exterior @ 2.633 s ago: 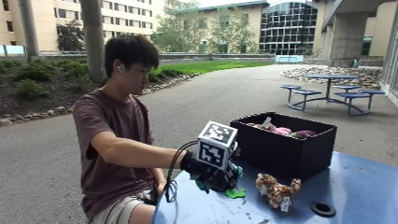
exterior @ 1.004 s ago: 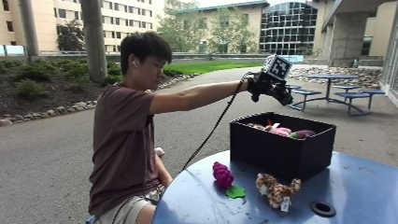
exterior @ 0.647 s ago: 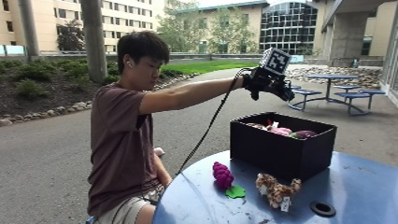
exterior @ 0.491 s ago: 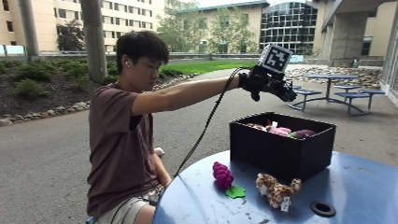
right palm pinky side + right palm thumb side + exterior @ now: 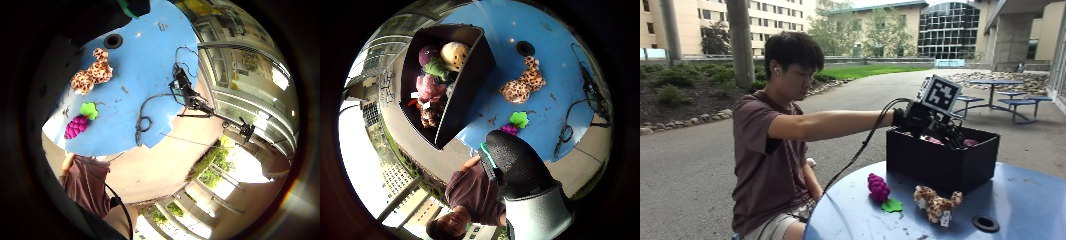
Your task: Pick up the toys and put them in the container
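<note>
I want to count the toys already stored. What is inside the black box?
The box holds several plush toys: a purple one, a green one, a cream spotted one, a pink one and a brown one. Anything beneath them is covered.

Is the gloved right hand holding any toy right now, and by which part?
Cannot be told: the right hand is over the black container, its fingers hidden, and neither palm view shows a toy in it.

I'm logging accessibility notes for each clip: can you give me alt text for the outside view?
A seated person reaches their black-gloved right hand over an open black plastic container holding soft toys, at the edge of a round blue table. A purple plush grape bunch with a green leaf and a spotted tan plush animal still lie on the table beside it.
</note>
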The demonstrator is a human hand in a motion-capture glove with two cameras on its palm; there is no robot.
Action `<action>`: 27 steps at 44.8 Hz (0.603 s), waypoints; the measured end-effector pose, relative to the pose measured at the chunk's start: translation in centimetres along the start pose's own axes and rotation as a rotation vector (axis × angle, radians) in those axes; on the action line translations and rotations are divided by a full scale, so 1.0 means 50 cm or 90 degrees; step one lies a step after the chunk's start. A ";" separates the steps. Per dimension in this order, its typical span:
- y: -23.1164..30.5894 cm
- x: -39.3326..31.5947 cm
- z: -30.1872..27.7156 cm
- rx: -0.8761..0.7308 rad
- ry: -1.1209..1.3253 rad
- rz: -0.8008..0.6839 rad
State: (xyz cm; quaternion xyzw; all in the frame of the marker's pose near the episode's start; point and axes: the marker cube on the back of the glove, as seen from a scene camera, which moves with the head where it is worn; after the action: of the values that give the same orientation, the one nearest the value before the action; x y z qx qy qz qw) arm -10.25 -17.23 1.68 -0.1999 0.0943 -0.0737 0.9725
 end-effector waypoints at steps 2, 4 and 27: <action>-0.016 0.002 0.036 0.002 -0.008 -0.032; -0.040 0.003 0.087 -0.007 -0.040 -0.055; -0.199 -0.035 0.443 0.167 -0.189 -0.042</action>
State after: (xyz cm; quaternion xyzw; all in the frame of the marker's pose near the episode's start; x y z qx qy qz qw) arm -8.31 -17.65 25.94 -0.0829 -0.0671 -0.0873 0.9905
